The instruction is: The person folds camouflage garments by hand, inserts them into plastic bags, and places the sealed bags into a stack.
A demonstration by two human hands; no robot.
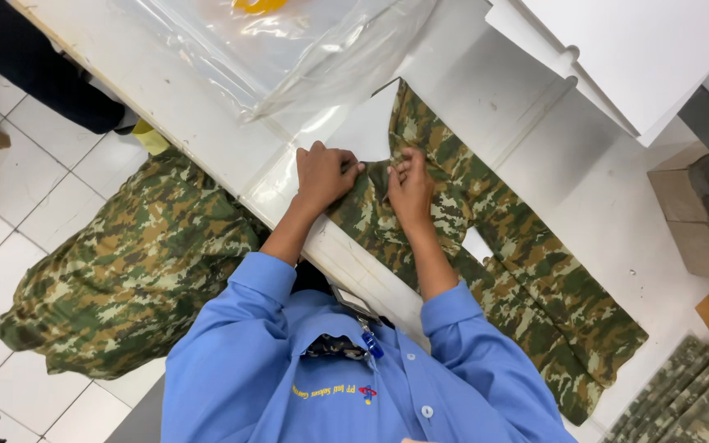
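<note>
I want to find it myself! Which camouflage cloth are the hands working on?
Look at the white table. The camouflage garment lies flat on it, with the left hand and right hand pinching its top. Unlike the camouflage heap hanging by the floor, it is spread out.

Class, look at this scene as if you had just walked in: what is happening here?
A person in a blue shirt presses both hands onto a camouflage garment spread on a white table. The left hand and right hand pinch the cloth near its upper end. A heap of camouflage fabric lies beside the table.
</note>
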